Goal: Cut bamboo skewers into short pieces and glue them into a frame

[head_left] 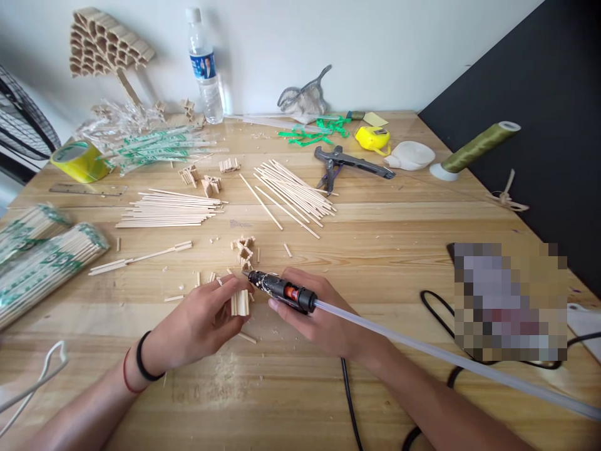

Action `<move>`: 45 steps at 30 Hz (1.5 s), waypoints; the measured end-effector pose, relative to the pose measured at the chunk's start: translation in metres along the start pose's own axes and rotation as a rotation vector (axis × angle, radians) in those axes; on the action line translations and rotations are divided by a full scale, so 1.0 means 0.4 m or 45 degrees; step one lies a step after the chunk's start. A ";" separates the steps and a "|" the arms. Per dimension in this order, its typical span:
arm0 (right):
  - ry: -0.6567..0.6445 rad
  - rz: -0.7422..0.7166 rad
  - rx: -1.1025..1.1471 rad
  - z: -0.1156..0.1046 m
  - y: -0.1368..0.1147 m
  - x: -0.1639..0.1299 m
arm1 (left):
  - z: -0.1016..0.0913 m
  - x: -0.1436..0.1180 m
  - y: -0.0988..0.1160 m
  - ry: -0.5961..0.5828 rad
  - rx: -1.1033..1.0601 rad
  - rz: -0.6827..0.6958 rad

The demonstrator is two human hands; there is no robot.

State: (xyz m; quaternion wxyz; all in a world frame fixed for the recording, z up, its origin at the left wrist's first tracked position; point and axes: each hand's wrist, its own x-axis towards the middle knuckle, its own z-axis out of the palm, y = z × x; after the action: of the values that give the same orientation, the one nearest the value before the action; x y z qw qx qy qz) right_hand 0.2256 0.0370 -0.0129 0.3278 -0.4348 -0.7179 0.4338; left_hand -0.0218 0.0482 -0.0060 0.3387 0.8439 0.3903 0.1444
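Note:
My left hand [201, 322] is closed on a small bundle of short wooden stick pieces [240, 303], pinched between thumb and fingers. In my right hand [319, 313] is a black hot glue gun [282, 291], with a long translucent glue stick [422, 347] running out of its back. The gun's nozzle points left, close to the left fingertips and the top of the bundle; whether it touches cannot be made out. Just beyond stands a small cluster of glued stick pieces [244, 252]. Short cut pieces lie loose around the left hand.
Two piles of thin sticks [171, 208] [295, 197] lie farther back. Behind are pliers [352, 164], a yellow tape measure [372, 139], a water bottle [205, 75] and yellow tape [79, 161]. Packaged sticks [51, 269] sit at left. A black cable [350, 401] runs at right.

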 end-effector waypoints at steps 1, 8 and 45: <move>0.001 0.004 0.000 0.000 0.000 0.000 | 0.000 0.000 0.000 -0.005 -0.003 -0.001; -0.004 -0.005 0.002 0.000 -0.001 0.004 | 0.000 -0.004 -0.002 -0.012 -0.007 -0.007; 0.000 0.023 -0.032 0.000 -0.001 -0.001 | -0.001 0.005 -0.002 0.022 0.023 0.033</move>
State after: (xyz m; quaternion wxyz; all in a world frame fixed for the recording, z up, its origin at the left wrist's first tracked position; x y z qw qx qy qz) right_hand 0.2257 0.0366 -0.0125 0.3183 -0.4455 -0.7193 0.4276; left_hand -0.0210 0.0502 -0.0063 0.3256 0.8506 0.3837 0.1526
